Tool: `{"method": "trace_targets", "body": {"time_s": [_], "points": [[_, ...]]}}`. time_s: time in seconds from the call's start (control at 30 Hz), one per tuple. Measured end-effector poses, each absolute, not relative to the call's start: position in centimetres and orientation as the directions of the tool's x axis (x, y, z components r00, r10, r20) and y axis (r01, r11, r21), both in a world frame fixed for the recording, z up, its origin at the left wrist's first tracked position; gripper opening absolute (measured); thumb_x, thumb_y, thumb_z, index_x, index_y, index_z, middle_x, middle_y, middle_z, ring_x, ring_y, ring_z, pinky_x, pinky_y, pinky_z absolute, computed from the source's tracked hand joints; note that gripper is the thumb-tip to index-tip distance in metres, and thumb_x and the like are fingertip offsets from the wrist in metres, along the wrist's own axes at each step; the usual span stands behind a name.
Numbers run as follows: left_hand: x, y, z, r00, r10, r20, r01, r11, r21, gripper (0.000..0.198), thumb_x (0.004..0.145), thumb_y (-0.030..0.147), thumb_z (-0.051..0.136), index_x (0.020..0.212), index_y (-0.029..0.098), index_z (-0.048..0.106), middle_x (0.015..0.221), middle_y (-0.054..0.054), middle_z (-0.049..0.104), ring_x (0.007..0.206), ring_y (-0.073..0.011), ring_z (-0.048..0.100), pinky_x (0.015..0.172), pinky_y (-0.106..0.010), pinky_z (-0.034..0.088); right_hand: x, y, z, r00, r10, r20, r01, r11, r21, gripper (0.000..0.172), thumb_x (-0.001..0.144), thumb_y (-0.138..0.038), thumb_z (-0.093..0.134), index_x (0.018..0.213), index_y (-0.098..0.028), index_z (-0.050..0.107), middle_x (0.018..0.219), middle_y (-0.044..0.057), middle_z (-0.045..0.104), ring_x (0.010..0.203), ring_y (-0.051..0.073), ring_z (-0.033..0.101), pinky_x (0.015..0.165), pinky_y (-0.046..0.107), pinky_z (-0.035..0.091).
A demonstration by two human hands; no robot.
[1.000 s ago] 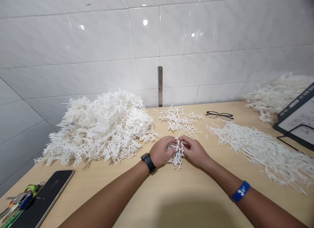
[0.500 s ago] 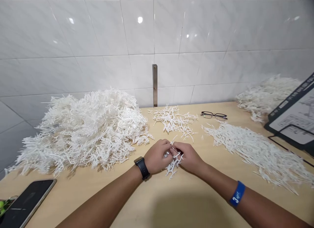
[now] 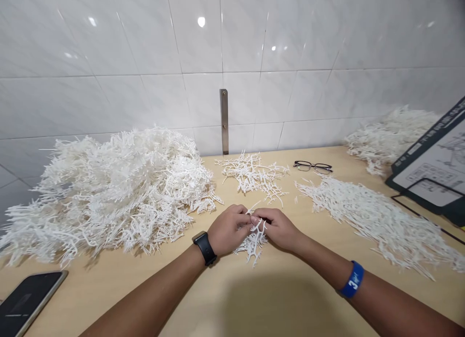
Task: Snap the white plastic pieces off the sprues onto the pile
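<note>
White branching plastic sprigs (image 3: 256,240) hang between my two hands, just above the middle of the table. My left hand (image 3: 229,230), with a black watch at the wrist, is closed with thumb and fingers pinching the sprigs. Meeting it fingertip to fingertip, my right hand (image 3: 279,228) is closed on the same sprigs from the other side; a blue band circles that forearm. The exact grip points are partly hidden by the fingers. Beyond my hands lies a small loose group of similar sprigs (image 3: 254,175).
A big heap of white sprigs (image 3: 119,191) fills the left. On the right lie a flatter pile of thin white pieces (image 3: 370,216), black-framed glasses (image 3: 313,167), another white heap (image 3: 394,136) and a dark-edged printed board (image 3: 436,167). A phone (image 3: 31,300) rests at front left.
The view has shifted slightly, so the scene sits a little further left and higher. My hands stay together on the sprigs, the fingers moved only a little.
</note>
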State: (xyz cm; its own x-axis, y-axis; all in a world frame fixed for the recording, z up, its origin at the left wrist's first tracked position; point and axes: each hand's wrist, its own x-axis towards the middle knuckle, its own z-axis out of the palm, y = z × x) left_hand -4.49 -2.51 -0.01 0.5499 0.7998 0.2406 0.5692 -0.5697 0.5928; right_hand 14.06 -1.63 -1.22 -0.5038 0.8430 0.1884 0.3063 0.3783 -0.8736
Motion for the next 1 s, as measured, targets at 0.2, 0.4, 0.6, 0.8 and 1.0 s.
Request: {"method": "trace_targets", "body": {"time_s": [0.2,0.4,0.6,0.8,1.0], "points": [[-4.8,-2.2,0.5,0.672,0.716,0.189,0.458,-0.603,0.653,0.034,0.093,0.034,0.045,0.075,0.016,0.067,0.077,-0.004,0.052,0.08,-0.0161,0.047,0.076,-0.028,0.038,14.8,-1.1,-0.9,-0.644,0.758,0.105,0.202,0.301,-0.932,0.039,0.091,-0.044,0.049,0.065,-0.016,0.049,0.063,-0.003,0.044,0.06,0.011,0.037,0.056,0.023,0.03],[-5.1,-1.2,0.6,0.761,0.636,0.132,0.298,-0.522,0.799,0.036,0.092,0.041,0.046,0.076,0.014,0.065,0.08,-0.004,0.054,0.08,-0.0157,0.05,0.075,-0.026,0.04,15.1,-0.7,-1.3,-0.702,0.712,0.01,0.149,0.161,-0.976,0.033,0.089,-0.041,0.052,0.068,-0.015,0.052,0.064,-0.003,0.042,0.06,0.01,0.037,0.057,0.024,0.029],[-5.6,-0.9,0.7,0.793,0.6,0.102,0.213,-0.431,0.877,0.037,0.09,0.046,0.049,0.077,0.013,0.062,0.084,-0.005,0.057,0.081,-0.0151,0.052,0.078,-0.026,0.041,15.3,-0.4,-1.6,-0.684,0.728,0.036,0.0,0.049,-0.999,0.034,0.087,-0.036,0.055,0.06,-0.017,0.045,0.056,-0.004,0.038,0.052,0.009,0.031,0.053,0.025,0.025],[-5.9,-1.2,1.1,0.764,0.643,0.044,0.23,-0.335,0.914,0.03,0.087,0.04,0.054,0.075,0.013,0.059,0.088,-0.005,0.059,0.081,-0.014,0.053,0.079,-0.026,0.042,15.7,-0.1,-1.2,-0.555,0.829,0.071,-0.037,0.061,-0.997,0.034,0.089,-0.036,0.05,0.06,-0.02,0.041,0.056,-0.003,0.041,0.053,0.011,0.035,0.054,0.026,0.027],[-5.4,-1.6,0.6,0.676,0.735,0.056,0.289,-0.334,0.897,0.033,0.087,0.042,0.054,0.071,0.013,0.057,0.076,-0.001,0.054,0.073,-0.0122,0.048,0.071,-0.024,0.04,15.5,-1.2,0.3,-0.345,0.884,0.317,0.579,0.466,-0.669,0.033,0.089,-0.032,0.046,0.059,-0.019,0.042,0.056,-0.001,0.043,0.056,0.013,0.039,0.056,0.027,0.027]]}}
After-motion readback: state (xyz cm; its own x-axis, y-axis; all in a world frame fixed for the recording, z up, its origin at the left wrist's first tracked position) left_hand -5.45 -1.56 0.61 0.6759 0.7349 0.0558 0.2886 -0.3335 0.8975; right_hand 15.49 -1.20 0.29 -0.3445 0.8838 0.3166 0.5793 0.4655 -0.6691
